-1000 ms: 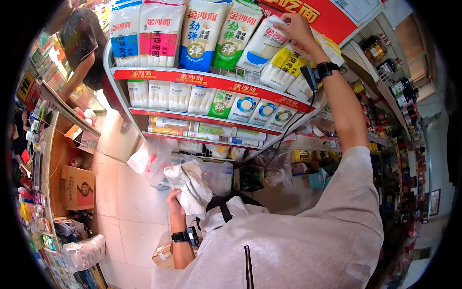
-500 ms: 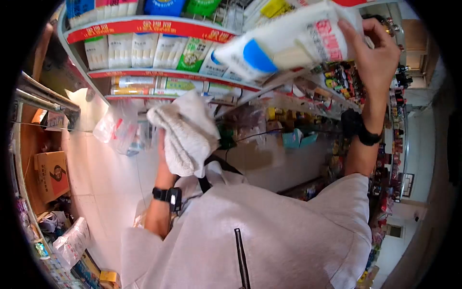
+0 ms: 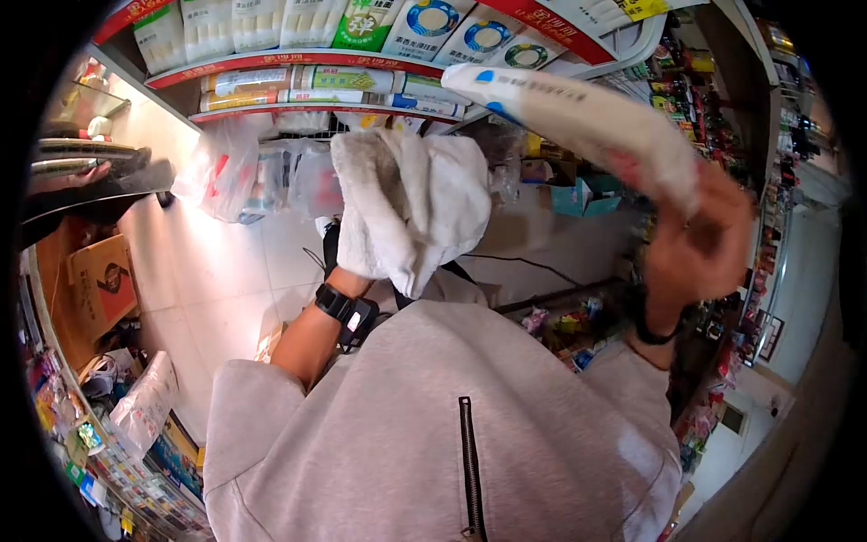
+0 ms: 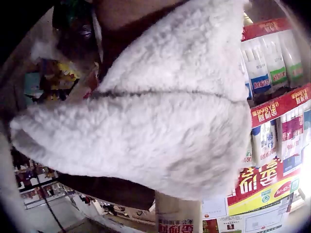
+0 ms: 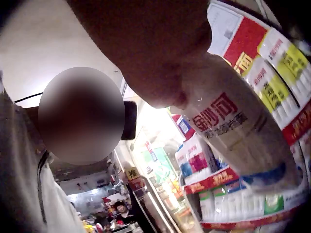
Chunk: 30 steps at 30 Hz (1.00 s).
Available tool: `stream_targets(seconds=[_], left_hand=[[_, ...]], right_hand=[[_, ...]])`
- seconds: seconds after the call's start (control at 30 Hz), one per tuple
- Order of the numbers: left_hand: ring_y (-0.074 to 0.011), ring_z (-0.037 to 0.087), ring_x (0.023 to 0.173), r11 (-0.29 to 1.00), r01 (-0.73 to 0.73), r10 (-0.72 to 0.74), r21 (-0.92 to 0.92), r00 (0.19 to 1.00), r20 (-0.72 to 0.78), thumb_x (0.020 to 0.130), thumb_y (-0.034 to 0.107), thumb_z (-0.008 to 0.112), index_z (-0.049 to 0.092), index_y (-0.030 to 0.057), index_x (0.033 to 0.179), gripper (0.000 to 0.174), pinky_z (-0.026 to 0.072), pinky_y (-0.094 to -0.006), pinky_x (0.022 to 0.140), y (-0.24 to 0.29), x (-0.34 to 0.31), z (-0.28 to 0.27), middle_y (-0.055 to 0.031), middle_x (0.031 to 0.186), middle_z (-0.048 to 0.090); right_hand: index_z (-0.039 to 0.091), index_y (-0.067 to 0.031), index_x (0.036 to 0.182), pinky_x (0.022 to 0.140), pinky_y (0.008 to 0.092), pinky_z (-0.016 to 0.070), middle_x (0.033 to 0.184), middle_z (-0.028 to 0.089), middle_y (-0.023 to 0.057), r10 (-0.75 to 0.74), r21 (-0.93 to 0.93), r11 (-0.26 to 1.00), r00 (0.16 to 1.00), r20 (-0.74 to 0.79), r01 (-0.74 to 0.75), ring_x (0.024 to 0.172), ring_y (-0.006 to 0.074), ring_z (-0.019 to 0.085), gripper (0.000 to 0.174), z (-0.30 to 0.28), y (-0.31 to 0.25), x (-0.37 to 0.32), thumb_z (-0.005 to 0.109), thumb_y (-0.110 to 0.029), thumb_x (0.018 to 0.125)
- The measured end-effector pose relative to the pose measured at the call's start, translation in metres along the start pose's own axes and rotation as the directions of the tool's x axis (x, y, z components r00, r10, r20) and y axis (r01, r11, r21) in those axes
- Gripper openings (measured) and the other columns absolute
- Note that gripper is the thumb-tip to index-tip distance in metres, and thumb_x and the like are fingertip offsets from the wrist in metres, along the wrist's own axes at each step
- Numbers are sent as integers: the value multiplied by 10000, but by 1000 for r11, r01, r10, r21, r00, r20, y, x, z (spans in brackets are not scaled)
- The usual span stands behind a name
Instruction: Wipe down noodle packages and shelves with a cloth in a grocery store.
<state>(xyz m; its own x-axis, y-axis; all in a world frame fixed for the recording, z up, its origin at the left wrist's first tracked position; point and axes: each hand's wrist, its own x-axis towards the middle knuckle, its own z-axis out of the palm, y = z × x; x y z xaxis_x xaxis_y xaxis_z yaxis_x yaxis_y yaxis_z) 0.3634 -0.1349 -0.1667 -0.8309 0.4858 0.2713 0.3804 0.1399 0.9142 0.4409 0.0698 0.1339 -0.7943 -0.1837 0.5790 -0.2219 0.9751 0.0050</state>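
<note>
My right hand (image 3: 700,239), blurred in the head view, grips one end of a pack of dried noodles (image 3: 578,126). The pack stretches out to the left, its blue-marked end in front of the rack. Red lettering on its clear wrapper shows in the right wrist view, where the pack (image 5: 238,128) overlaps the shelves. A white terry towel (image 3: 424,199) hangs in folds over my left hand (image 3: 350,280), hiding its fingers. Up close in the left wrist view, the towel (image 4: 146,131) fills the middle with a deep crease across it.
The noodle rack (image 3: 316,63) stands ahead, its tiers lined with packs. Plastic bags (image 3: 226,172) hang low at its front. A cardboard box (image 3: 101,285) sits by the left counter, and crowded goods shelves (image 3: 704,126) run along the right. Someone's hand (image 3: 86,176) appears at far left.
My right hand has taken the noodle pack off the upper shelf and brought it down towards me. The left hand has raised the towel, which now covers its fingers. The head view has tilted downward.
</note>
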Motion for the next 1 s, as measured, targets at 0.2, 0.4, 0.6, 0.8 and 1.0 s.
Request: stream_targets(seconds=[0.2,0.4,0.6,0.8,1.0], left_hand=[[-276,449,1349,999,26,-28,28,996,81,1050,426,446,338,60,1526,610,336,-384,1159,14,18,48,-139,1507,428],[-283,477,1329,684,313,-234,-659,950,208,1039,436,468,356,56,1517,620,361,-411,1144,42,21,72,-151,1494,448],[-250,573,1222,571,128,-7,-811,988,151,1028,392,522,438,31,1443,556,456,-380,1058,47,17,84,-166,1409,533],[-220,679,1047,49,678,-271,-733,716,644,936,160,604,556,-2,1307,407,559,-335,919,56,31,65,-135,1211,660],[-258,645,1111,262,686,-247,-679,728,640,886,174,622,388,-6,1448,635,534,-355,953,58,31,93,-160,1268,618]], right_hand=[[531,-60,727,1109,625,376,1239,598,160,7,246,966,962,275,-78,1335,422,484,245,51,-19,-84,772,-10,737],[582,-33,814,1129,577,349,1268,579,165,86,478,817,888,453,-323,1313,406,478,255,80,-4,-133,813,-108,737],[612,-50,1071,1088,566,359,1203,620,116,73,433,872,935,348,-229,1220,353,533,416,104,-1,-157,823,-207,749],[541,0,1242,1025,478,400,1233,537,197,556,597,533,780,287,-600,1123,365,554,534,90,10,-156,790,-230,829],[452,-27,1279,976,387,445,1274,506,168,516,351,799,857,17,-488,1129,316,545,584,127,56,-133,794,-236,855]])
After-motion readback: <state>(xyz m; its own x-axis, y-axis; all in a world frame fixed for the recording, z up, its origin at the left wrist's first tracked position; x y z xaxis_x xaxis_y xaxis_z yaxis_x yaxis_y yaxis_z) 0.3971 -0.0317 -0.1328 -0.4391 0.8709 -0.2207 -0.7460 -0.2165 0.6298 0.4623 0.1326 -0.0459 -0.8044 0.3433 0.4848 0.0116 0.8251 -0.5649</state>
